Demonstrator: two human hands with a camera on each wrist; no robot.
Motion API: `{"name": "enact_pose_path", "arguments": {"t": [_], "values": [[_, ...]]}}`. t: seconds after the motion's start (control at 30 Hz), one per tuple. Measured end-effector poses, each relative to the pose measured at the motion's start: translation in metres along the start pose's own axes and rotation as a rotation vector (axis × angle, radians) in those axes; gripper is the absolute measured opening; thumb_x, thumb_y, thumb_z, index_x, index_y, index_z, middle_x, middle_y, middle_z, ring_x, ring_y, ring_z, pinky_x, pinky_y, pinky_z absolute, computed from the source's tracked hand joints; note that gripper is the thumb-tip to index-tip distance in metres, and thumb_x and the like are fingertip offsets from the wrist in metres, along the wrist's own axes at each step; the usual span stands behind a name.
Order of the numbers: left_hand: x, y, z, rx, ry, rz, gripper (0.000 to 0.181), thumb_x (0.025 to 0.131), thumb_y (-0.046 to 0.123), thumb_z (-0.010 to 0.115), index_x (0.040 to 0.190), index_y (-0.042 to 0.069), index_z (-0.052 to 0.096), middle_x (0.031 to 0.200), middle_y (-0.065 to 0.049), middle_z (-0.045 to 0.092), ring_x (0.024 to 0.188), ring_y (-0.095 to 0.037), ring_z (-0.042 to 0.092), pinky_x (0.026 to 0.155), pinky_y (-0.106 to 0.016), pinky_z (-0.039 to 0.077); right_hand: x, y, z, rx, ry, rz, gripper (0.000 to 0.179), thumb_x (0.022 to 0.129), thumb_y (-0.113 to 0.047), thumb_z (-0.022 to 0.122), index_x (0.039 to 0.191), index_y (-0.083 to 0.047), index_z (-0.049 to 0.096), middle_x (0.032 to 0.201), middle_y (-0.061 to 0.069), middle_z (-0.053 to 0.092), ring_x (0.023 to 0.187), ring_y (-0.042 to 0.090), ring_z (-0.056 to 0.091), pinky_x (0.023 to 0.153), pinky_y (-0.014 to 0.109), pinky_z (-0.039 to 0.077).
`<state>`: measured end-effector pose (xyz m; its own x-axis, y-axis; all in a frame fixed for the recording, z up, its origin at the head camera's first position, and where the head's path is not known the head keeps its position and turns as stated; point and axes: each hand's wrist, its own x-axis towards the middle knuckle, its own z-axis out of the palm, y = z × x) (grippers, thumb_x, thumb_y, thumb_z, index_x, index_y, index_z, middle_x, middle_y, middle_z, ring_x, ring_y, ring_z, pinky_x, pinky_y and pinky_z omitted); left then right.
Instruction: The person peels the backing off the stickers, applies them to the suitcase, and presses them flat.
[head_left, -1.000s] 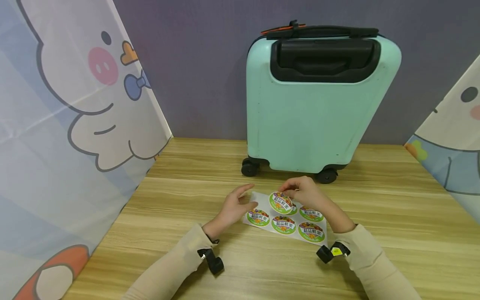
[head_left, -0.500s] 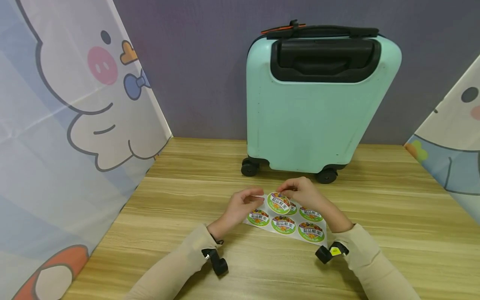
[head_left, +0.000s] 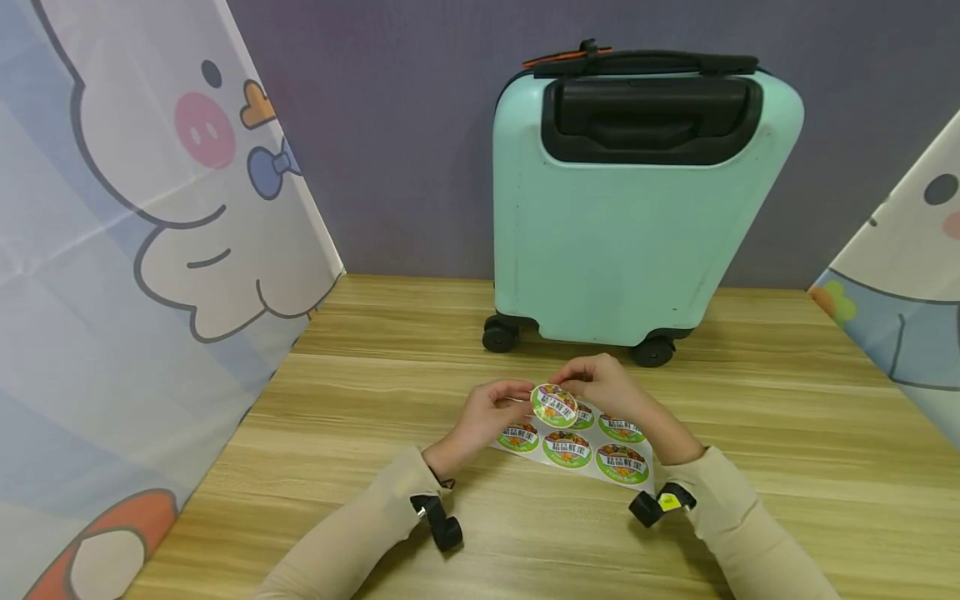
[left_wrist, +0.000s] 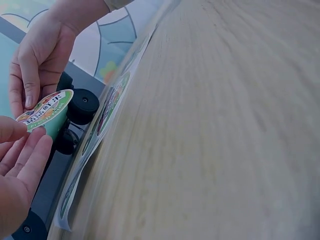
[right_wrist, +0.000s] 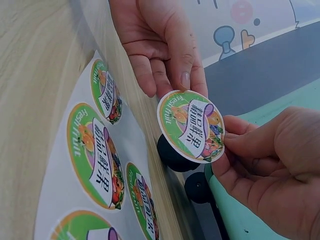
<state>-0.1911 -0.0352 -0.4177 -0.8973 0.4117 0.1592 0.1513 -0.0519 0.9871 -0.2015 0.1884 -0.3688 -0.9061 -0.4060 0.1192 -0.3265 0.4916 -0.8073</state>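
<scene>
A round fruit-print sticker [head_left: 555,406] is raised over a white sticker sheet [right_wrist: 55,190], which bears more stickers of the same print. My right hand [head_left: 611,387] pinches its right edge between thumb and fingers. At the opposite edge is my left hand [head_left: 483,417], fingers extended and thumb tip right at the rim. In the right wrist view, the left thumb [right_wrist: 181,60] meets the sticker's upper edge, with other fingers partly hidden behind it. The left wrist view shows the left fingers [left_wrist: 32,162] close under the sticker.
A mint-green suitcase [head_left: 615,250] with black wheels stands upright behind the hands. The sheet lies on a wood-grain table [head_left: 390,333]. Cartoon-printed cloths [head_left: 172,258] flank both sides, and a grey panel [head_left: 412,150] forms the back.
My left hand has moved right until its fingertips are at the sticker's edge. My right hand has shifted the sticker slightly left.
</scene>
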Motion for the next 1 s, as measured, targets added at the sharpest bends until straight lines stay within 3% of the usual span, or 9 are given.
{"name": "enact_pose_path", "arguments": {"t": [0.23,0.47,0.77,1.0], "values": [[0.002,0.002,0.002,-0.036,0.038,-0.008,0.023,0.092,-0.011,0.06,0.114,-0.018,0.062,0.099,-0.025,0.068,0.087,-0.032,0.071,0.075,-0.036,0.06,0.002,-0.001,-0.003,0.024,0.011,-0.016,0.014,0.093,0.003,0.064,0.103,0.003,0.073,0.098,0.013,0.072,0.089,0.025,0.068,0.077,0.032,0.054],[0.006,0.002,0.003,-0.083,0.079,-0.033,0.022,0.093,-0.009,0.061,0.114,-0.017,0.062,0.098,-0.02,0.069,0.08,-0.013,0.069,0.076,-0.035,0.059,0.004,-0.007,-0.009,0.058,0.013,-0.018,0.013,0.094,0.004,0.061,0.103,0.002,0.071,0.099,0.011,0.071,0.095,0.027,0.067,0.084,0.039,0.053],[0.012,0.009,0.004,-0.131,0.109,-0.062,0.023,0.095,-0.005,0.061,0.116,-0.012,0.064,0.094,-0.008,0.069,0.086,-0.016,0.069,0.078,-0.035,0.059,0.008,-0.015,-0.02,0.083,-0.008,-0.002,0.018,0.1,0.0,0.053,0.108,0.003,0.068,0.107,0.014,0.07,0.106,0.031,0.063,0.095,0.05,0.048],[0.019,0.014,0.004,-0.16,0.134,0.001,0.022,0.094,-0.006,0.063,0.115,-0.013,0.064,0.093,-0.007,0.069,0.085,-0.017,0.07,0.077,-0.035,0.059,0.013,-0.027,-0.03,0.104,-0.014,-0.011,0.022,0.102,0.0,0.047,0.109,0.005,0.066,0.106,0.016,0.068,0.105,0.032,0.062,0.092,0.05,0.05]]}}
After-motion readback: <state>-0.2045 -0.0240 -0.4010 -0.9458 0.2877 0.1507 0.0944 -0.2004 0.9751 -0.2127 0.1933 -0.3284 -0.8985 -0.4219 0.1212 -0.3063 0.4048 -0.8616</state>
